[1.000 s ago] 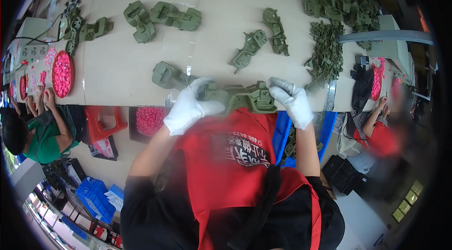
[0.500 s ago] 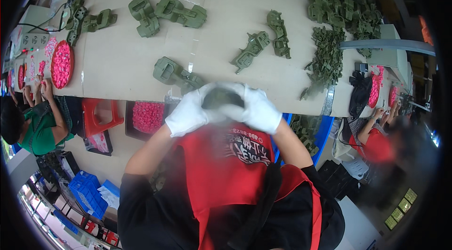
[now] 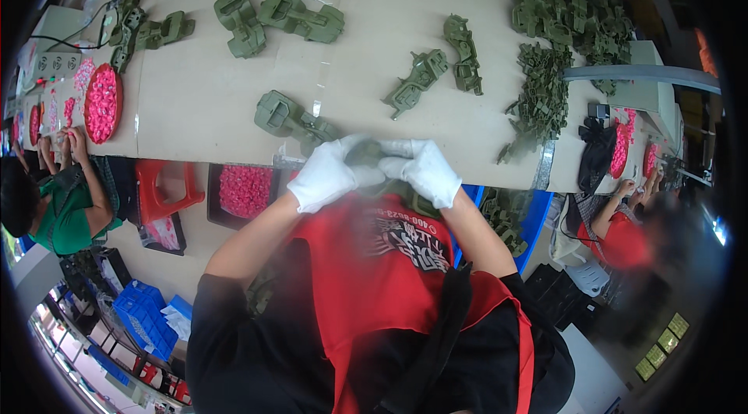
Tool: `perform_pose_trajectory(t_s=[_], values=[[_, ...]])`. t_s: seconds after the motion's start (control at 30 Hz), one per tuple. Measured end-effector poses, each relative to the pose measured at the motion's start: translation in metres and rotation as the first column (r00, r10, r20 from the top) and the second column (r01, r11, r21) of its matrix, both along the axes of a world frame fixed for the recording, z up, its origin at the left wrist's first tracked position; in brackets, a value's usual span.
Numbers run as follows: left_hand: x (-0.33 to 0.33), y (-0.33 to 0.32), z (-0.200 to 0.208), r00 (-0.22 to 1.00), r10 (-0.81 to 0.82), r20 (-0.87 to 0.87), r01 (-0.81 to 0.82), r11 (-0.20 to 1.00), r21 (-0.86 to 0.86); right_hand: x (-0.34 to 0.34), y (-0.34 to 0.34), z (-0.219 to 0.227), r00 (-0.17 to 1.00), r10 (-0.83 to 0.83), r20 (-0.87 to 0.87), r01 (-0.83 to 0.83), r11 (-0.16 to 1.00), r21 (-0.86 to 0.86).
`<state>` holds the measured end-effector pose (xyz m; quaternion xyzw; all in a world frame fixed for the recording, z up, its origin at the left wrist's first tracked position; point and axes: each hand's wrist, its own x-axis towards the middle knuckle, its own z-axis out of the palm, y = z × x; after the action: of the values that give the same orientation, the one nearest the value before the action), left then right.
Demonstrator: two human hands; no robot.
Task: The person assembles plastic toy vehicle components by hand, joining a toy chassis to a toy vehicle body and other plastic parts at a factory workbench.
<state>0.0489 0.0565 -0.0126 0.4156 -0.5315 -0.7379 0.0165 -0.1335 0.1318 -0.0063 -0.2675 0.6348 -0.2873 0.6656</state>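
Note:
At the near table edge, my gloved left hand (image 3: 331, 178) and gloved right hand (image 3: 427, 172) are closed around an olive-green moulded plastic part (image 3: 364, 153). Fingers cover much of it, and blur hides its finer detail; some green also shows below my right hand. Just beyond my left hand lies a similar green plastic part (image 3: 284, 115), flat on the table. Farther off to the right rest a slim green part (image 3: 418, 82) and another slim green part (image 3: 465, 55). Two chunkier green parts sit at the far left, one (image 3: 241, 23) beside the other (image 3: 300, 16).
A heap of small green pieces (image 3: 538, 90) and a pile of bigger ones (image 3: 557, 5) occupy the right of the table (image 3: 210, 110). A red tray of pink pieces (image 3: 119, 106) stands left. Below the edge are a blue bin (image 3: 534, 231) and a red stool (image 3: 148, 199). People work at both sides.
My hands have drawn lower and turned around the green part, with the fingertips now closer together. More green shows beneath my right hand. The parts lying on the table keep their places.

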Motion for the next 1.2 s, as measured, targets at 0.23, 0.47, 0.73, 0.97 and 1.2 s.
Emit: perform_pose_trajectory(t_s=[0.23,0.47,0.73,0.97,1.2], values=[[-0.004,0.000,0.012,0.992,0.065,-0.104,-0.065,0.998,0.001,-0.005,-0.006,0.018,0.679,0.508,-0.530,-0.640,0.763,-0.089],[-0.009,-0.005,-0.002,0.992,0.003,-0.124,-0.030,0.976,-0.217,0.001,-0.005,0.014,0.650,0.480,-0.589,-0.565,0.824,0.048],[-0.056,0.003,0.004,0.907,0.138,-0.397,-0.189,0.978,-0.090,-0.023,-0.032,0.015,0.882,-0.391,0.261,0.454,0.855,-0.252],[-0.046,-0.010,0.026,0.978,-0.088,0.190,0.176,0.838,-0.517,-0.067,-0.053,0.018,0.812,-0.417,0.408,0.584,0.566,-0.583],[-0.027,-0.011,0.001,0.969,-0.213,0.126,0.243,0.731,-0.638,-0.057,-0.051,0.039,0.978,-0.118,-0.172,0.014,0.858,-0.513]])
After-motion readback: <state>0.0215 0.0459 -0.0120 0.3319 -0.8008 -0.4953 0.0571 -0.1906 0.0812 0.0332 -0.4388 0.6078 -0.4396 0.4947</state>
